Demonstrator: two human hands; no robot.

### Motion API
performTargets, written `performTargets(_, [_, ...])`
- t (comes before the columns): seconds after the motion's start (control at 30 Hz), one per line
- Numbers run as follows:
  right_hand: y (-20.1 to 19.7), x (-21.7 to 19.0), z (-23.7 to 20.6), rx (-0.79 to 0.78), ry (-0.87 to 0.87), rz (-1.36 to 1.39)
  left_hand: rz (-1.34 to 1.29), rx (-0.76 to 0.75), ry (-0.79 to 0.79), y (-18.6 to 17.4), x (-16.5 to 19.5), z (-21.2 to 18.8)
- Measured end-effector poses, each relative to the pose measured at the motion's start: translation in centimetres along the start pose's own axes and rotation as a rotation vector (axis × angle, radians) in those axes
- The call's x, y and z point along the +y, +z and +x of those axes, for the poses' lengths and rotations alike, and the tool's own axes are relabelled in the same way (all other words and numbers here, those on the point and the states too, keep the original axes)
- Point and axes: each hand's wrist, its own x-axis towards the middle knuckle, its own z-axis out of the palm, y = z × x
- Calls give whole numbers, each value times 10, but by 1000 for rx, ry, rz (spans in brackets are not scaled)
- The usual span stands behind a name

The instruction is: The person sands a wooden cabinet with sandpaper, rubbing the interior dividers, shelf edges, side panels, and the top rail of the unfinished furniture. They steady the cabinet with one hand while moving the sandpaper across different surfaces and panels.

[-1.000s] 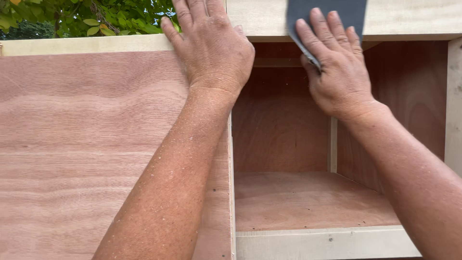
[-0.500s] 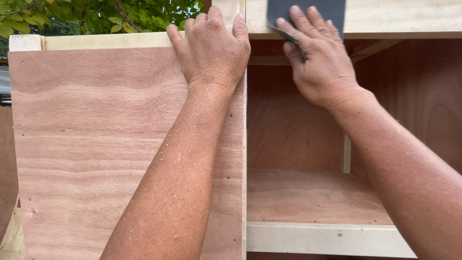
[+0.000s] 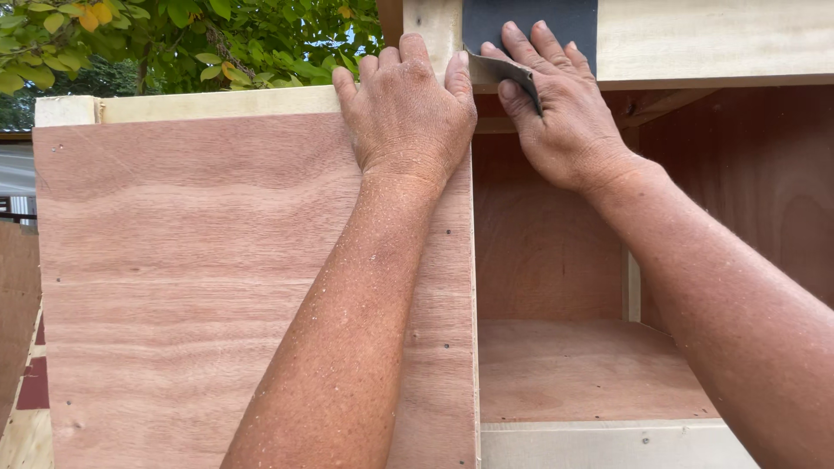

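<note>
- The dark grey sandpaper sheet [image 3: 530, 35] is pressed flat against the pale top rail [image 3: 712, 43] of the wooden cabinet, its lower edge folded under the rail and caught by the thumb.
- The right hand [image 3: 565, 122] is laid over the sheet, fingers [image 3: 543, 43] stretched out and held close together on the paper; nothing is pinched at the tips, the paper being trapped between palm and wood.
- The left hand [image 3: 408, 113] is hooked over the top of the plywood door panel [image 3: 200, 278], just left of the right hand's fingers, with its fingers curled over the upper edge and lying side by side.
- A slip is judged possible: only the lower part of the sheet is held, so it could slide out or crease under a hard stroke.
- Knuckles could be scraped on the rail's lower edge, just below the fingers, if the paper were lost mid-stroke.
- The door panel could swing if the left-hand brace were eased, and fingers could be nipped at the gap beside the open compartment [image 3: 573, 365].
- Against the picture half a second ago, the sheet and both hands are found almost in the same place; the view has been shifted a little, and the right hand's fingers are seen slightly higher on the paper.
</note>
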Motion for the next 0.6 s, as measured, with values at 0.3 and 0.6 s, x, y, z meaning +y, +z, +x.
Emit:
performTargets(0.3, [-13, 43, -38, 200, 191, -66, -99, -23, 54, 4, -7, 1])
performTargets(0.6, [-5, -31, 22, -130, 283, 443, -229, 215, 77, 11, -8, -5])
